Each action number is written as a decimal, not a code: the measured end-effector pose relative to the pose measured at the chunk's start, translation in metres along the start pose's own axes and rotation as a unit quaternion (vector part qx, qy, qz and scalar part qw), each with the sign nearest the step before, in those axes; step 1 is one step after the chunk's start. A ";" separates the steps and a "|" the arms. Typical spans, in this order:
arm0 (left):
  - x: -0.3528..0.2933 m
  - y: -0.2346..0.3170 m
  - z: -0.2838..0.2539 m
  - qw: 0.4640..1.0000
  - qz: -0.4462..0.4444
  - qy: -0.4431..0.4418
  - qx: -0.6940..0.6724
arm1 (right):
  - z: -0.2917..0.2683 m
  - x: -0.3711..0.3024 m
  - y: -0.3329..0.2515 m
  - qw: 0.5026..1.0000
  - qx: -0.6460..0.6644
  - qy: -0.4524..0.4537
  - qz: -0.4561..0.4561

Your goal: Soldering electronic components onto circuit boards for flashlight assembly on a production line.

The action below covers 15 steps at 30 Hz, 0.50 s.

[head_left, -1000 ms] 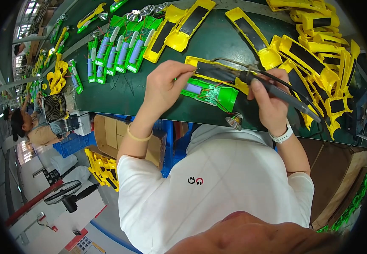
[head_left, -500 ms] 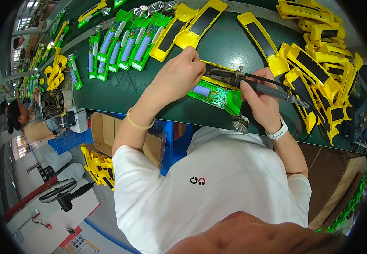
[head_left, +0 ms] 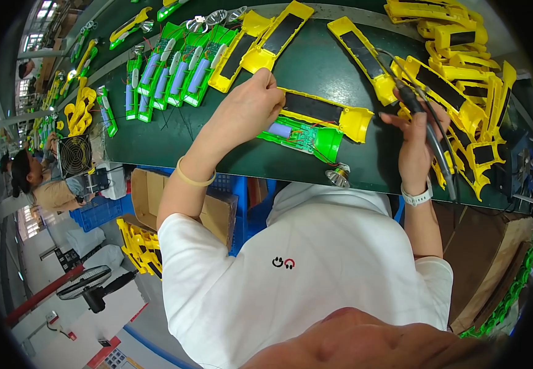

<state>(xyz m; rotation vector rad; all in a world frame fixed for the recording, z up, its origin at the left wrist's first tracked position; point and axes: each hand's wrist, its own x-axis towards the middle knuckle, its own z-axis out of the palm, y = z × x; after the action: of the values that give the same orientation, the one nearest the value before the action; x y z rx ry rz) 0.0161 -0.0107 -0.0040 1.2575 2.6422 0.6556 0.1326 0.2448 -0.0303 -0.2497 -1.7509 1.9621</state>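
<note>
My left hand is closed in a pinch at the left end of a yellow shell with a black strip; what its fingertips grip is hidden. Just below that shell lies a green shell holding a circuit board and a blue-purple battery cell. Thin red wires run there, and a round silver lamp reflector sits at its lower right. To the right, my right hand holds a soldering iron with a dark handle and cable, its thumb held away from the handle, apart from the shells.
Several green shells with battery cells stand in a row at the back left. Yellow shells lie behind my left hand, and a yellow pile fills the right side. A small fan and a co-worker are at left.
My right hand has moved right with the soldering iron, away from the shells, and the iron has tilted steeply. The yellow shell is now uncovered. My left hand stays pinched at its end.
</note>
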 end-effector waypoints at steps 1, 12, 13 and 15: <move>0.000 0.000 -0.001 1.000 -0.004 -0.006 0.004 | 0.002 0.001 0.002 1.000 -0.022 -0.018 0.010; 0.004 0.006 -0.004 0.999 -0.009 -0.028 0.034 | 0.000 -0.003 0.024 0.990 -0.046 -0.103 -0.083; 0.004 0.006 -0.005 0.999 -0.013 -0.035 0.037 | 0.002 -0.004 0.023 0.991 -0.056 -0.093 -0.073; 0.005 0.007 -0.005 0.998 -0.014 -0.043 0.039 | 0.000 0.001 0.022 0.970 -0.141 -0.122 -0.156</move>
<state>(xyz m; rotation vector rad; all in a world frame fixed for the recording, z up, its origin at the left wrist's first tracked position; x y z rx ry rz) 0.0162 -0.0049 0.0039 1.2369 2.6331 0.4873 0.1263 0.2437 -0.0516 0.1741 -2.0818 1.5717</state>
